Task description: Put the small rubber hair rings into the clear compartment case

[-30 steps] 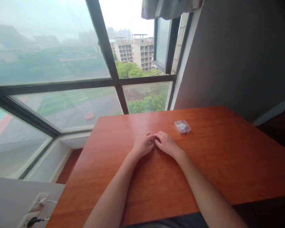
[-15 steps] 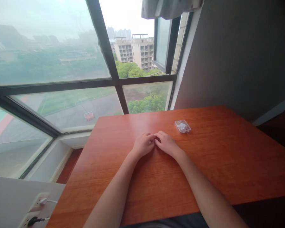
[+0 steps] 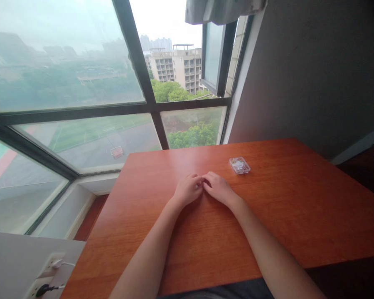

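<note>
My left hand (image 3: 188,189) and my right hand (image 3: 217,187) meet at the fingertips above the middle of the reddish-brown wooden table (image 3: 218,245). Both are closed with curled fingers, thumbs and fingertips pressed close together. Whatever they pinch between them, if anything, is too small or hidden to make out. Beyond my right hand, a little to the right, a small clear plastic box (image 3: 239,165) lies on the table. It has compartments with small white and coloured pieces inside, too small to name.
A dark-framed window (image 3: 152,109) runs along the table's far and left sides, with one pane (image 3: 213,60) swung outward. A grey wall (image 3: 299,83) stands at the right. Plugs sit in a wall socket (image 3: 51,265) at the lower left.
</note>
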`<state>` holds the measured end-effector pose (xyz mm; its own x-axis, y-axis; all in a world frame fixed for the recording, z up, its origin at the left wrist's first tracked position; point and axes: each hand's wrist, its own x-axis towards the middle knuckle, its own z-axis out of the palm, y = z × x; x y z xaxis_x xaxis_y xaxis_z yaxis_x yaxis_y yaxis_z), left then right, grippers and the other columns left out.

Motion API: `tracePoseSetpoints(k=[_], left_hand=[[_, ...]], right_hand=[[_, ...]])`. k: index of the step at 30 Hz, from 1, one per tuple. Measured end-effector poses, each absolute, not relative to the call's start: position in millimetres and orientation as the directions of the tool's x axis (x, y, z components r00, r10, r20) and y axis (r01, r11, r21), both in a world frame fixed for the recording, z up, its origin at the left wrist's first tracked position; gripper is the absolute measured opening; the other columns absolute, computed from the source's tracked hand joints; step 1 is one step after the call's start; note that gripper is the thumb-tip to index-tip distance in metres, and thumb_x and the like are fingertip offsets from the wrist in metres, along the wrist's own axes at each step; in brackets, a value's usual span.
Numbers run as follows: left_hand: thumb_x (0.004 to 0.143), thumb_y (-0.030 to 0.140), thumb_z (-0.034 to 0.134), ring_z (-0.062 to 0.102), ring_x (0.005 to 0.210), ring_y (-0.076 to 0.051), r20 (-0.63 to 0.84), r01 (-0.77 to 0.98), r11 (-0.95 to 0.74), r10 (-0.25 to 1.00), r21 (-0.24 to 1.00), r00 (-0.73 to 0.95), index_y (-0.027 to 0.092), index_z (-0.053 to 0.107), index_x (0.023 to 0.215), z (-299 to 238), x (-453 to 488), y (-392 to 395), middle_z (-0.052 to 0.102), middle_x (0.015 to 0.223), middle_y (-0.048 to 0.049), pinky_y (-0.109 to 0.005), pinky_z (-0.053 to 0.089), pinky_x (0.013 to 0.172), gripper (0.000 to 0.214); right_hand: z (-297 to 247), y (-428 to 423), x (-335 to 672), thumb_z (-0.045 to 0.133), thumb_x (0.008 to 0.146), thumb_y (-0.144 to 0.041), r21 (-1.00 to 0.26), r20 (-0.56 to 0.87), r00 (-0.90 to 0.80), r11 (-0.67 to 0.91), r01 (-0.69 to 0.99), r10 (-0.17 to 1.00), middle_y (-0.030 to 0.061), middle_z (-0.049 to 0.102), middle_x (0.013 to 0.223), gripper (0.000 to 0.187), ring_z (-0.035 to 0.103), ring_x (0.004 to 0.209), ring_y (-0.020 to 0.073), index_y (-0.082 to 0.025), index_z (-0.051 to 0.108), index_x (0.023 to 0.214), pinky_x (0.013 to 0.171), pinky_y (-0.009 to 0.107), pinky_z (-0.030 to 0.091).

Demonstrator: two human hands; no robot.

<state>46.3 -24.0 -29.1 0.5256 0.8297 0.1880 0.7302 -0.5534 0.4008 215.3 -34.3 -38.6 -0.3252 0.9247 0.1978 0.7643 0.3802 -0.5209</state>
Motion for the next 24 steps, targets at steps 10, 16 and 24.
tracePoseSetpoints(k=[10, 16, 24], left_hand=[[0.080, 0.019, 0.050, 0.055, 0.076, -0.015, 0.180, 0.732, -0.554, 0.829, 0.397, 0.529, 0.022, 0.064, 0.089, -28.8, 46.5, -23.8, 0.061, 0.086, -0.0018, -0.025, 0.038, 0.066, 0.017], [0.080, 0.019, 0.050, 0.054, 0.076, -0.015, 0.191, 0.727, -0.554, 0.829, 0.405, 0.525, 0.022, 0.064, 0.089, -29.5, 46.3, -23.8, 0.060, 0.085, -0.0014, -0.024, 0.038, 0.065, 0.017], [0.080, 0.019, 0.050, 0.054, 0.075, -0.015, 0.183, 0.731, -0.547, 0.833, 0.408, 0.522, 0.022, 0.064, 0.089, -28.2, 46.8, -24.0, 0.060, 0.085, -0.0015, -0.024, 0.038, 0.065, 0.018]], right_hand=[[-39.3, -34.9, 215.5, 0.050, 0.089, -0.019, -0.520, 0.221, -0.327, 0.395, 0.757, 0.919, 0.0032, 0.058, 0.090, 0.015, 0.056, 0.084, 0.0141, -0.020, 0.064, 0.094, 0.075, 0.024, 0.041], [-39.6, -35.0, 215.4, 0.051, 0.088, -0.019, -0.517, 0.225, -0.325, 0.395, 0.759, 0.919, 0.0031, 0.058, 0.090, 0.015, 0.056, 0.083, 0.0143, -0.020, 0.064, 0.095, 0.074, 0.025, 0.041], [-39.0, -35.0, 214.8, 0.051, 0.088, -0.018, -0.513, 0.225, -0.325, 0.395, 0.762, 0.919, 0.0032, 0.058, 0.089, 0.014, 0.055, 0.081, 0.0140, -0.020, 0.064, 0.093, 0.073, 0.024, 0.041]])
